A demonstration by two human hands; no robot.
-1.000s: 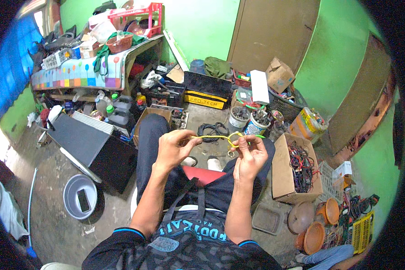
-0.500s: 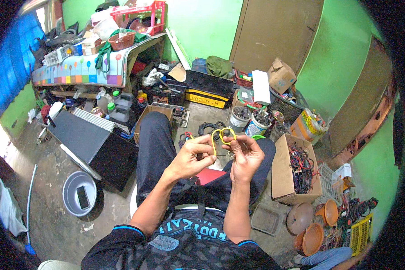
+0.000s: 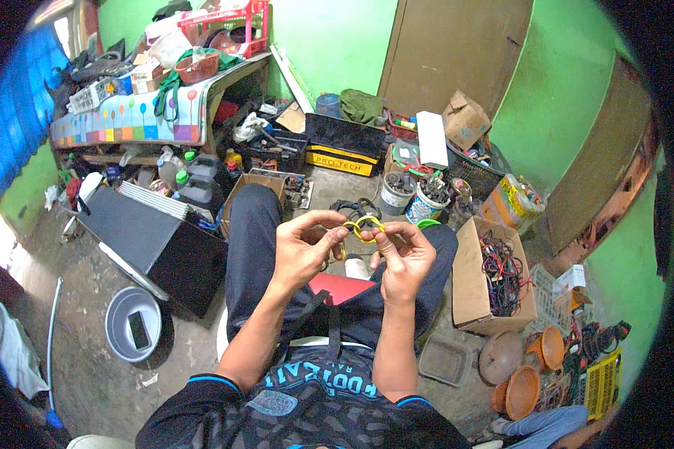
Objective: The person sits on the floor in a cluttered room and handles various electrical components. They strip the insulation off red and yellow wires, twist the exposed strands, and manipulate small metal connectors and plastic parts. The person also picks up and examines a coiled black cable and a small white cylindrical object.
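Note:
A thin yellow cord point(image 3: 369, 220), bent into a small loop, is held up between my two hands above my lap. My left hand point(image 3: 307, 247) pinches one part of it between thumb and fingers. On the other side of the loop, my right hand point(image 3: 406, 258) closes thumb and forefinger on the cord. Whether the loop is knotted is too small to tell. Below the hands a red flat piece point(image 3: 342, 287) lies between my thighs, with a dark strap point(image 3: 335, 323) beside it.
A cardboard box of tangled wires point(image 3: 468, 299) stands to my right, near clay bowls point(image 3: 522, 392). Buckets of dark parts point(image 3: 427, 207) and a black-and-yellow toolbox point(image 3: 342, 160) are ahead. At left are a black cabinet point(image 3: 157, 251) and a grey basin point(image 3: 114, 329) holding a phone.
My left hand has turned and its fingertips have moved up and closer to the loop. The cord's hanging stretch by that hand no longer shows. My right hand has barely moved.

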